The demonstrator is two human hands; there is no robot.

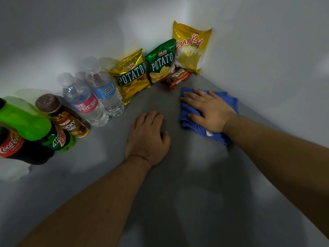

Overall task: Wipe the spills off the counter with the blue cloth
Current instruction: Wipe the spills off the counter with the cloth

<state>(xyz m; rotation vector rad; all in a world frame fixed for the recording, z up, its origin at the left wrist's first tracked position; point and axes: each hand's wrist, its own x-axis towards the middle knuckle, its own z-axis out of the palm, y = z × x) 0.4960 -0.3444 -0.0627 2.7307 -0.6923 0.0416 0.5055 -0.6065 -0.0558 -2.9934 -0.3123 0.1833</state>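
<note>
Right hand (211,111) spread flat on blue cloth (190,120), left hand (147,136) loosely curled, near Oishi Potato bags (131,77)

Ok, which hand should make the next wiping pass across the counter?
Right. The right hand already lies flat on the blue cloth; the left hand rests bare on the counter, apart from it.

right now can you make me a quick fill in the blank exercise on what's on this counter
1. The right hand lies flat on the ____ cloth.
2. The left hand rests on the bare counter and holds ____.
3. The pack lying in front of the green Oishi bag is mostly ____.

Missing words: blue; nothing; red
</note>
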